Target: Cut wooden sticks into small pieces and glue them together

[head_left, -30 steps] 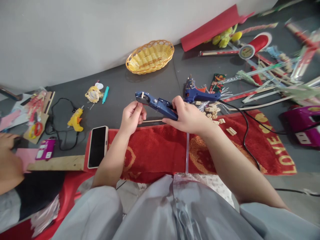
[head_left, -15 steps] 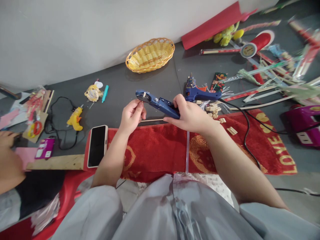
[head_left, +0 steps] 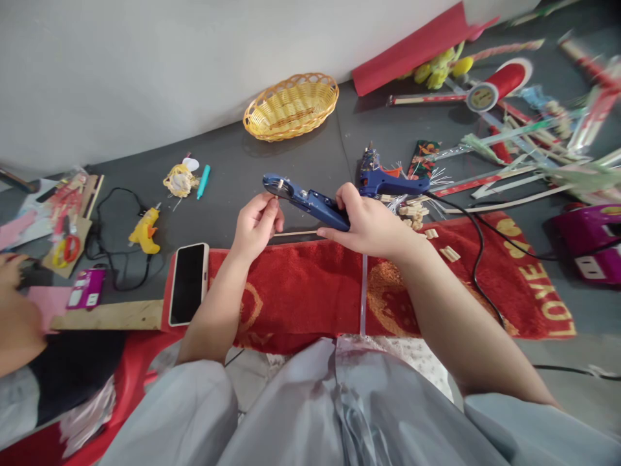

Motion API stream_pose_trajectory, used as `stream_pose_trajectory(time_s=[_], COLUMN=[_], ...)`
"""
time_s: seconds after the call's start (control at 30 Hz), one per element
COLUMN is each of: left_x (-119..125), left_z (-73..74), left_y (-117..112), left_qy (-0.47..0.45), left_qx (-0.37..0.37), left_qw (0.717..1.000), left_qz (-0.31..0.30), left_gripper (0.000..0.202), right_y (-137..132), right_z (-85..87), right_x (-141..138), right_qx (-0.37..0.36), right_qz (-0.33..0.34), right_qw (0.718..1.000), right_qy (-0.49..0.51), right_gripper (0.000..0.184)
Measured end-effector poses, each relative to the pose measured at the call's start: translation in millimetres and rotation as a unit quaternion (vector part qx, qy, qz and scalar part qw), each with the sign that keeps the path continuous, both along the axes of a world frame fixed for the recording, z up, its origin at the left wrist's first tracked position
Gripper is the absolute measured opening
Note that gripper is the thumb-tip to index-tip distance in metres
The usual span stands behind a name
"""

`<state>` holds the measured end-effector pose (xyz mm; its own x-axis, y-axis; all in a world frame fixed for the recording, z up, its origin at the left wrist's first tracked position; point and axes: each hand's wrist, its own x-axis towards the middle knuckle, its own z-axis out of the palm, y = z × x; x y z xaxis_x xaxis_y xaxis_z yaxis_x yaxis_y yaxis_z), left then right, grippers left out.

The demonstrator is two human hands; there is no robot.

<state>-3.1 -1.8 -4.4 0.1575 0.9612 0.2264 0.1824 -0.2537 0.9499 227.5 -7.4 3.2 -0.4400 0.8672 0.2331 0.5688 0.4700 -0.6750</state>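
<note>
My right hand [head_left: 361,220] is wrapped round the handles of a blue hand cutter [head_left: 306,202], a plier-like tool with its head pointing left. A short pale stick end [head_left: 281,184] shows at the cutter's jaws. Just below the jaws my left hand [head_left: 256,223] is closed in a pinch; the stick runs down towards its fingertips, where its lower part is hidden. Behind both hands another thin wooden stick [head_left: 297,233] lies along the far edge of a red towel [head_left: 301,285]. Small cut wooden pieces [head_left: 414,212] lie right of my right hand.
A blue glue gun [head_left: 388,182] with a black cord stands beyond my right hand. A wicker basket [head_left: 291,120] sits by the wall. To the left are a phone [head_left: 188,285], a yellow glue gun [head_left: 144,232] and another person's arm [head_left: 19,317]. Wrapped sticks [head_left: 514,139] clutter the right.
My hands and the blue cutter stay practically where they were. At the far left, the other person's hand has shifted slightly.
</note>
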Motion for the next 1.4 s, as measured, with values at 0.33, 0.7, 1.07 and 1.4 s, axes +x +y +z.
stream_pose_trajectory(time_s=[0.33,0.7,1.07,1.4], left_x=[1.5,0.4,2.1,-0.3], left_z=[-1.8,-1.4,-3.1,-9.3], left_y=[-0.2,0.4,0.3,3.3], left_qy=[0.002,0.049,0.138,0.126], left_qx=[0.000,0.022,0.100,0.096], left_qw=[1.000,0.998,0.982,0.985], left_qz=[0.013,0.031,0.077,0.074], left_gripper=[0.031,0.032,0.036,0.033], right_y=[-0.3,-0.4,1.0,2.0], right_z=[-1.2,0.1,-4.0,-6.0], right_x=[-1.0,0.0,-2.6,-6.2], right_qx=[-0.013,0.003,-0.005,-0.010], right_qz=[-0.002,0.000,0.032,0.026], right_qw=[1.000,1.000,0.998,0.998], right_qy=[0.003,-0.031,-0.056,-0.061], right_gripper=[0.041,0.037,0.028,0.031])
